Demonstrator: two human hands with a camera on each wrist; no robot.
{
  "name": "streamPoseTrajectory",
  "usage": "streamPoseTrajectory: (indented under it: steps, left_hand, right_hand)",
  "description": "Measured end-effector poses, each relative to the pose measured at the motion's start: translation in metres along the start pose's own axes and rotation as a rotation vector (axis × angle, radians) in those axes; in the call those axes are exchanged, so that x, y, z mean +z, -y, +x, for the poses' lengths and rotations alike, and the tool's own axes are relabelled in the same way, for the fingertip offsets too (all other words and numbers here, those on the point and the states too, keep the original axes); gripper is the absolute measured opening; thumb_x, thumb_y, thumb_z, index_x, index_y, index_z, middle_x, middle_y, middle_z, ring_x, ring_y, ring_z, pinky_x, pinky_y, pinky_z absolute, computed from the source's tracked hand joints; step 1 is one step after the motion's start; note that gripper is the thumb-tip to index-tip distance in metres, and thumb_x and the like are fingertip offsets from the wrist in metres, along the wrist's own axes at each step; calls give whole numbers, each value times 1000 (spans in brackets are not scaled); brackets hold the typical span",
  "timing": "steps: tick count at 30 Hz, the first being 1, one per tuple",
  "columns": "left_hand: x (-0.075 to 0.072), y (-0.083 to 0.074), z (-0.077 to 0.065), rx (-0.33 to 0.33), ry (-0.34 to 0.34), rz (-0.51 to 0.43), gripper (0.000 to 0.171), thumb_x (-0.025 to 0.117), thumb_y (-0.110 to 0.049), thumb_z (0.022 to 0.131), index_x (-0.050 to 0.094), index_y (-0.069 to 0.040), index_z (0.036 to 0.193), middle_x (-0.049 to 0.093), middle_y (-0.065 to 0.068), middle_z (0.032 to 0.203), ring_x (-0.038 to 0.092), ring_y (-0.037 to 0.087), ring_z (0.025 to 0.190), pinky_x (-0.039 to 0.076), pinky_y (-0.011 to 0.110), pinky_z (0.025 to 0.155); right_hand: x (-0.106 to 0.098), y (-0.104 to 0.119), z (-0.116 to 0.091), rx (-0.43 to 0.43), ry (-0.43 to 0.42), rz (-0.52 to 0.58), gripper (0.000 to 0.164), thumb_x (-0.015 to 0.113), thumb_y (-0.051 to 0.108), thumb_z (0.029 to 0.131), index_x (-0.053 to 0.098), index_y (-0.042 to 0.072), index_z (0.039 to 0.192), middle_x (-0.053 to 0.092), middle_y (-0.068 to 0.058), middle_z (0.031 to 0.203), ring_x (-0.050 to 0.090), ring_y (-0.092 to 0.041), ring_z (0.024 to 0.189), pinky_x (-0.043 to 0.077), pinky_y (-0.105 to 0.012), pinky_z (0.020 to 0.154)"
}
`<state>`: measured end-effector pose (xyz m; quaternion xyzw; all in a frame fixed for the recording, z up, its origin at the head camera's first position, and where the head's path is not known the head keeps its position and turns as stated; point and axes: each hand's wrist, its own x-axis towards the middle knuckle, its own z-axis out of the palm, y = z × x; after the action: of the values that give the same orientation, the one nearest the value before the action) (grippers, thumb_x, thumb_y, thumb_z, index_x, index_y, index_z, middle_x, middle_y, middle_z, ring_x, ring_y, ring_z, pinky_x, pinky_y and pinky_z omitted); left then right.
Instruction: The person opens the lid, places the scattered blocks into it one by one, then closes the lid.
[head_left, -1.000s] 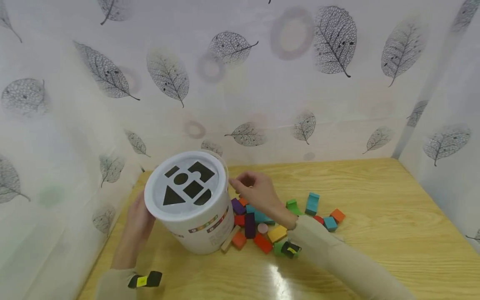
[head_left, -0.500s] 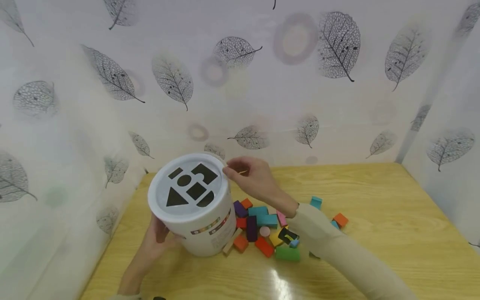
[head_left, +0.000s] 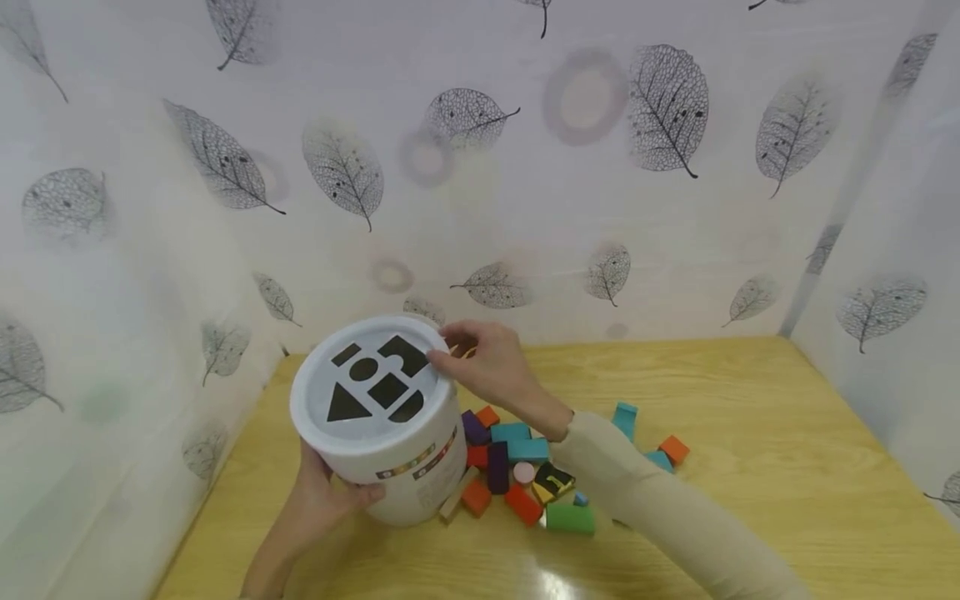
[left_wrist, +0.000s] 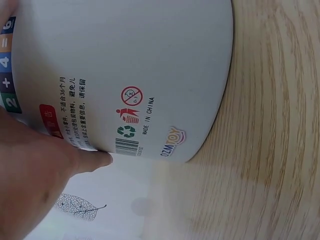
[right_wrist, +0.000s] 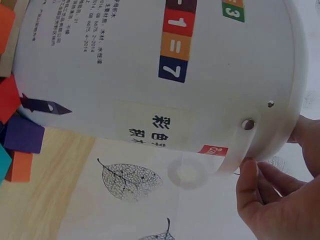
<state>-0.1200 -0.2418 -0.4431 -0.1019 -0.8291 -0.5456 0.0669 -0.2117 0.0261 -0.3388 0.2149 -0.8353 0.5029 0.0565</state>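
White bucket [head_left: 408, 487], long axis apparently near-vertical, lid [head_left: 357, 390] (six-holed) facing up

This looks like a small screened-off booth or corner; whether it belongs to a home, a studio or a lab cannot be told. Pale sheeting [head_left: 525, 208] printed with dark leaves [head_left: 667, 108] and faint rings [head_left: 553, 98] rises behind the worktop [head_left: 750, 433] and along both its sides. The worktop has light wood grain. A tub [head_left: 411, 496] marked OZM TOY and coloured blocks [head_left: 528, 451] lend a playroom touch.
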Motion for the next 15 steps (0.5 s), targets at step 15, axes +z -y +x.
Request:
streamPoseTrajectory:
  steps: [15]
  left_hand:
    - [-2, 1, 1, 32, 16, 12, 125, 92, -4, 69, 10, -27, 160, 39, 3, 149, 39, 1, 138, 25, 6, 112]
  right_hand:
    - [5, 10, -1, -99, -191, 28, 28, 73, 8, 87, 74, 3, 114, 75, -11, 95, 67, -18, 76, 60, -21, 67]
